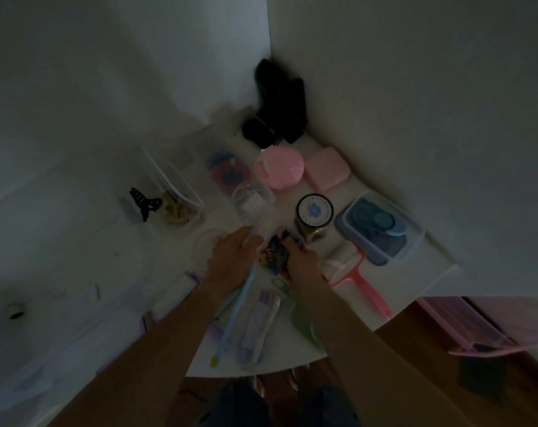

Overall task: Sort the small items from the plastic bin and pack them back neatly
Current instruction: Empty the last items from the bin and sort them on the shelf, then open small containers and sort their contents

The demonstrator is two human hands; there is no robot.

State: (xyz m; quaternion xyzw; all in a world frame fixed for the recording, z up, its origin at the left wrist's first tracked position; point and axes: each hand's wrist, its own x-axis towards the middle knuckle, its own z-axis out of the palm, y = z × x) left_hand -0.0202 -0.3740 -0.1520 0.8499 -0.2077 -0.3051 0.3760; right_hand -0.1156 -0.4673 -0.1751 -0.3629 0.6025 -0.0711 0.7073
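Both hands (235, 257) around (dim) multicoloured small items (275, 249)

Just beyond the fingertips of the left hand (230, 257) and right hand (301, 260), the small bin (263, 224) is clear, thin plastic with a faint sheen, and the bundle of small items (277, 251) between the fingers looks like soft, matt cloth mixed with bits of coloured plastic. Farther out past the fingers, the pink round case (279, 167) is smooth, glossy plastic, the pink square box (327, 168) a duller, satin plastic. The white tabletop (292, 343) under the wrists is smooth and matt, the floor (415, 349) below a brown wood.
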